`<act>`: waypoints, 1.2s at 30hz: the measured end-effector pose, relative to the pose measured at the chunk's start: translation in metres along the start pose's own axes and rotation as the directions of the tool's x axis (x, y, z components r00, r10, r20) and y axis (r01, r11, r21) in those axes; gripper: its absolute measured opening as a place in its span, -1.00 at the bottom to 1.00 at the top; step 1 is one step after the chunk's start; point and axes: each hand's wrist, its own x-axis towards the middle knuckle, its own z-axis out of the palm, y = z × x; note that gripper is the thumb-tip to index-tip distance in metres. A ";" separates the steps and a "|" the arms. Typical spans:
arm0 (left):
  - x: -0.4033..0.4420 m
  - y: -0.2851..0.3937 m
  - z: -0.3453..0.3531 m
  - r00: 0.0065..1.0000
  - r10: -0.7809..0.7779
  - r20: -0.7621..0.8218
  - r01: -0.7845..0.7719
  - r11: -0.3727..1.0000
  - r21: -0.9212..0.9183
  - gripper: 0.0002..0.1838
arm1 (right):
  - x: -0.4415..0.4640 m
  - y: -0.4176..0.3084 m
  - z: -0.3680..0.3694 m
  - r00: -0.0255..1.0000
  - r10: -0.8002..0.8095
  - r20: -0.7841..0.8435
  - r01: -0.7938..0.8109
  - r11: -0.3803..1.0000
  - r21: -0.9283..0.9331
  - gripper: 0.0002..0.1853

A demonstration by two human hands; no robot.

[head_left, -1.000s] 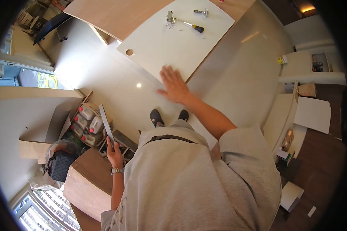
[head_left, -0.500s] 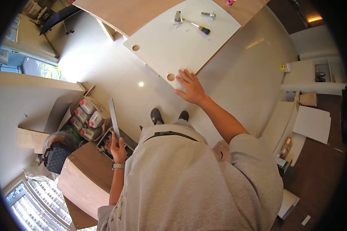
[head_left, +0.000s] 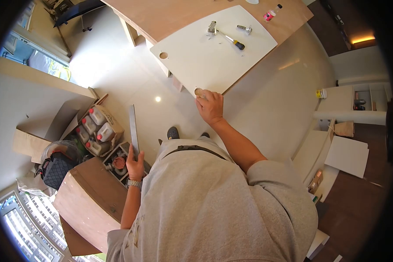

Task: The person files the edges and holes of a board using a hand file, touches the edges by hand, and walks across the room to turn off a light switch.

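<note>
My left hand (head_left: 135,165) holds a long, flat grey strip (head_left: 133,124) upright beside my waist. My right hand (head_left: 211,107) is at the near corner of a white panel (head_left: 196,52), its fingers curled over the edge close to a round hole (head_left: 198,91). A second round hole (head_left: 163,55) is cut near the panel's left corner. On the panel lie a screwdriver (head_left: 233,42) with a black and yellow handle, a metal hinge (head_left: 212,28) touching its tip, and another hinge (head_left: 244,29) further right. Small bits are scattered around them.
The panel rests on a wooden table (head_left: 161,17), where a pink-labelled bottle (head_left: 272,13) stands. To the left are several red-capped jugs (head_left: 97,115), a crate (head_left: 119,163) and a brown box (head_left: 89,192). Cabinets (head_left: 334,98) with white boards (head_left: 348,156) line the right.
My right hand has gone from lying spread on the panel's corner to curling its fingers at the edge by the hole. My left hand still holds the strip. The view has shifted.
</note>
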 end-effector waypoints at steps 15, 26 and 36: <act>0.004 0.038 0.015 0.997 0.063 0.052 -0.072 0.979 0.189 -0.40 | -0.045 0.018 -0.047 0.976 0.127 0.178 -0.147 0.984 0.099 -0.87; 0.018 0.067 0.090 0.958 0.285 0.027 -0.267 0.859 0.436 -0.50 | 0.031 0.075 -0.035 0.924 0.254 0.285 -0.289 0.953 0.089 -0.60; 0.043 0.105 0.139 0.906 0.305 0.293 -0.421 0.713 0.560 -0.54 | 0.063 0.160 -0.037 0.588 0.540 0.602 -0.362 0.841 -0.402 -0.26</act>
